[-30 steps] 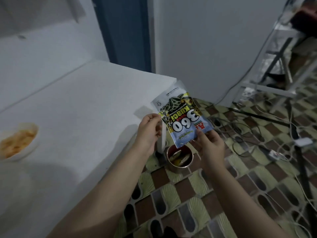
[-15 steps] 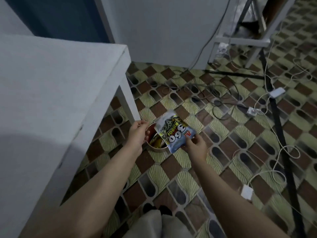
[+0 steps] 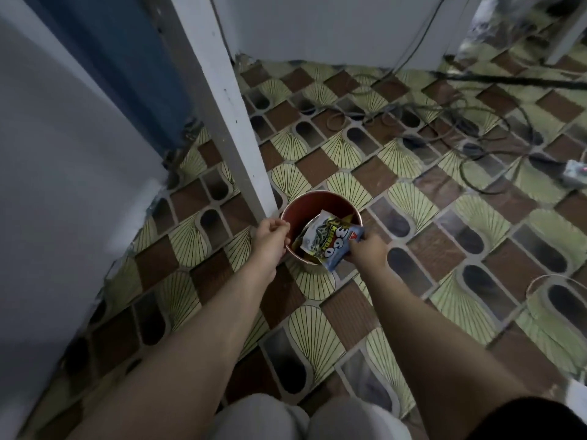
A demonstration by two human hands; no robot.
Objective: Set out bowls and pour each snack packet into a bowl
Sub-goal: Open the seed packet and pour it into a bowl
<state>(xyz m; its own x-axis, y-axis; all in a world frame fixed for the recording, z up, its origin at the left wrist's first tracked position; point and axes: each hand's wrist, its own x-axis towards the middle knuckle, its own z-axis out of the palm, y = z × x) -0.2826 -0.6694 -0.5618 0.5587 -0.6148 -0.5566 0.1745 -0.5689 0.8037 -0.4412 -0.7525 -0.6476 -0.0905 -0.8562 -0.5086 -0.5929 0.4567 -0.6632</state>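
The right hand [image 3: 365, 250] pinches the packet [image 3: 328, 241] over the red bin [image 3: 313, 203] on the floor [image 3: 428, 249]; the left hand [image 3: 270, 238], fingers curled, holds nothing at the bin's rim.

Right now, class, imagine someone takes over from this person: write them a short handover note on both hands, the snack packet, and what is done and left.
Right hand pinches the snack packet, which sits partly inside the red container on the floor beside the white table leg.
Left hand is at the container's rim, fingers curled; whether it holds anything cannot be told.
Done: other wrappers already lie in the container.
Left: let the packet go. No bowls or other packets are in view, so check the table.
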